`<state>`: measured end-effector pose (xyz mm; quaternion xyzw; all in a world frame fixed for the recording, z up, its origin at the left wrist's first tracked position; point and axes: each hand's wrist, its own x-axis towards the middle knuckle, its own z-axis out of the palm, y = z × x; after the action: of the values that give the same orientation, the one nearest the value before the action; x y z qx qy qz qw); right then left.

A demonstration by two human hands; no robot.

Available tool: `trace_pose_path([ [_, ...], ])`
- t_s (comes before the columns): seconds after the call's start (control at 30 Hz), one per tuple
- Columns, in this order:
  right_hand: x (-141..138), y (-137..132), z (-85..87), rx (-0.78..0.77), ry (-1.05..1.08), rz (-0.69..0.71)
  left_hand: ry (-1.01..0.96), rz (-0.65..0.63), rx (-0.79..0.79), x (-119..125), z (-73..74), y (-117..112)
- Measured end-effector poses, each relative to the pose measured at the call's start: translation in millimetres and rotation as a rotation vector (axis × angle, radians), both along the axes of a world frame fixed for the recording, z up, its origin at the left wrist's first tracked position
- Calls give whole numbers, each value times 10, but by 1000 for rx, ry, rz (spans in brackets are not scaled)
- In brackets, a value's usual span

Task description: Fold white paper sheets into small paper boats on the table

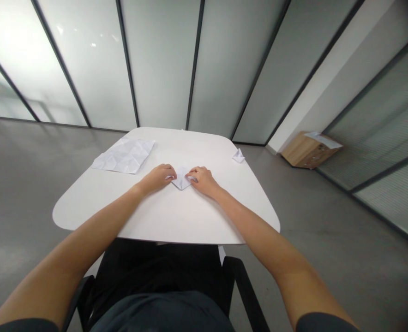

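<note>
Left grip [160, 176] and right grip [202, 179] pinch folded paper [182, 180], tip toward the person.

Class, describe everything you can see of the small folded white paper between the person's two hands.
The small folded white paper looks like a thin, creased sheet folded into a flat kite-like shape whose point faces the person. It lies flat on the white rounded table, near its middle. The left hand touches its left corner and the right hand its right corner, fingers curled; whether they pinch or only press it cannot be told.
</note>
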<state>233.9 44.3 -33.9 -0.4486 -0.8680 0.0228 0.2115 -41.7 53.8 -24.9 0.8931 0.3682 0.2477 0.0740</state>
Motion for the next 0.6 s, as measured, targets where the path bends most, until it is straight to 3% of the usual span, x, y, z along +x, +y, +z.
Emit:
trace_pose_path([
  [0.3, -71, -88, 50, -29, -54, 216, 8, -61, -38, 72, 109, -155],
  [0.6, -13, -91, 86, -21, 72, 256, 104, -65, -32, 71, 76, -164],
])
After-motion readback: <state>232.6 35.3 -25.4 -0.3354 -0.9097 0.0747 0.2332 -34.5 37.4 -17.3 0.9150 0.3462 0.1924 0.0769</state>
